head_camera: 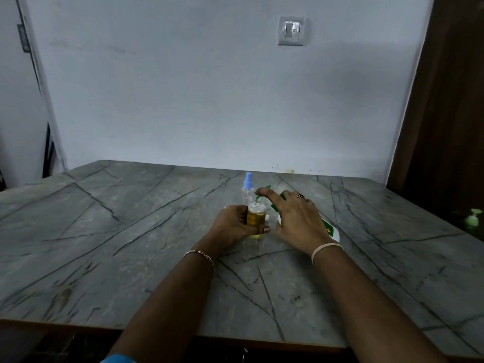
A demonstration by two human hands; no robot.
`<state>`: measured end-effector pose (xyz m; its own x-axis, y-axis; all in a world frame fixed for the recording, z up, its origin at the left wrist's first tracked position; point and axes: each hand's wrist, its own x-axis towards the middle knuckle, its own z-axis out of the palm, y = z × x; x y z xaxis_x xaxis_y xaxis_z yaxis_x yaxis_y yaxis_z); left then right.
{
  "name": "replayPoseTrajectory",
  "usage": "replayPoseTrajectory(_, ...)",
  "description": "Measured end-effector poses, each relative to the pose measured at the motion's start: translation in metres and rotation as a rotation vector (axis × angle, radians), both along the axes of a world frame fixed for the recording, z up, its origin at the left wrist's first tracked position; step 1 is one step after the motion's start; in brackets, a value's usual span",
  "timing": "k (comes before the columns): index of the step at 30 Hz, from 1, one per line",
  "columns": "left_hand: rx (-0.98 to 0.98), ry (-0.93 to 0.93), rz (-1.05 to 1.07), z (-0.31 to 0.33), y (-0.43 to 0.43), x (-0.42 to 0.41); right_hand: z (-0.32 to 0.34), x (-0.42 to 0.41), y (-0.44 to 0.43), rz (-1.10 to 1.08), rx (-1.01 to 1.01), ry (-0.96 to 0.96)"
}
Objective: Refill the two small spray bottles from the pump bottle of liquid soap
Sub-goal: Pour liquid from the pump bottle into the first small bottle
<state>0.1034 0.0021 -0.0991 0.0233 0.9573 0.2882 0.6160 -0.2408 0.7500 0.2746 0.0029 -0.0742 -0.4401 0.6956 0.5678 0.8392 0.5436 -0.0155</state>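
A small clear spray bottle (256, 217) with amber liquid inside stands uncapped on the grey table (131, 231); my left hand (234, 226) is wrapped around it. The white pump bottle (331, 229) with green label is tilted toward it, and its green nozzle (259, 198) hangs over the open neck. My right hand (296, 218) grips the pump bottle, forefinger lying on the pump head. A second spray bottle (247, 189), clear with a blue sprayer, stands upright just behind. A white piece (267, 218) shows beside the held bottle.
The marble-patterned table runs to a pale wall (209, 100) at the back. A dark wooden door (445, 127) stands at the right. A light switch (292, 30) sits on the wall. The table's front edge (235, 339) is close to me.
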Motion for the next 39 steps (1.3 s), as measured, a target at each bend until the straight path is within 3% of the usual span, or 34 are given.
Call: replayPoseTrajectory(39,-0.014,0.015,0.021,0.0013,0.0006,0.0003,0.0011,-0.0059,-0.0008,0.006,0.010,0.032)
